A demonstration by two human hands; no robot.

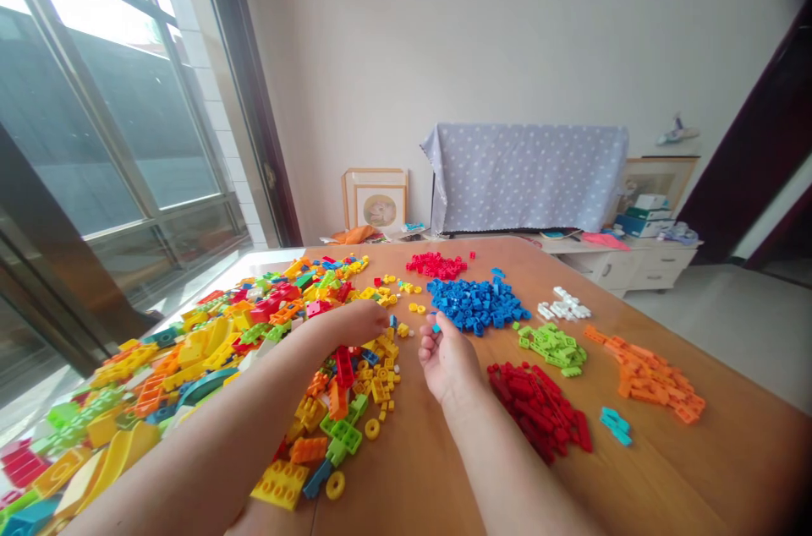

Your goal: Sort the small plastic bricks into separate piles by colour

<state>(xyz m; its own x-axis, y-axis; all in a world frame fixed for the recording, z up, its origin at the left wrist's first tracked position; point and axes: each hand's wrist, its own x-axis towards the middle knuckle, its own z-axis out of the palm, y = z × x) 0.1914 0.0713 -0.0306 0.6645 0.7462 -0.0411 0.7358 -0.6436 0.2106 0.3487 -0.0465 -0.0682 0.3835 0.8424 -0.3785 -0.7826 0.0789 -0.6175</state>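
Observation:
My left hand (368, 321) reaches over the right edge of the large mixed pile of bricks (285, 308), beside small yellow pieces (381, 384); its fingertips are hard to make out. My right hand (445, 354) is palm up just in front of the blue brick pile (479, 303). Between its thumb and forefinger it pinches a small blue brick (436, 328), its other fingers curled. Dark red bricks (539, 409) lie to the right of my right wrist.
Sorted on the wooden table (406, 468) are a brighter red pile (437, 265), white pieces (564, 305), lime green (551, 346), orange (653, 375) and turquoise pieces (615, 424). Behind stand framed pictures (381, 205) and a dotted cloth (526, 177).

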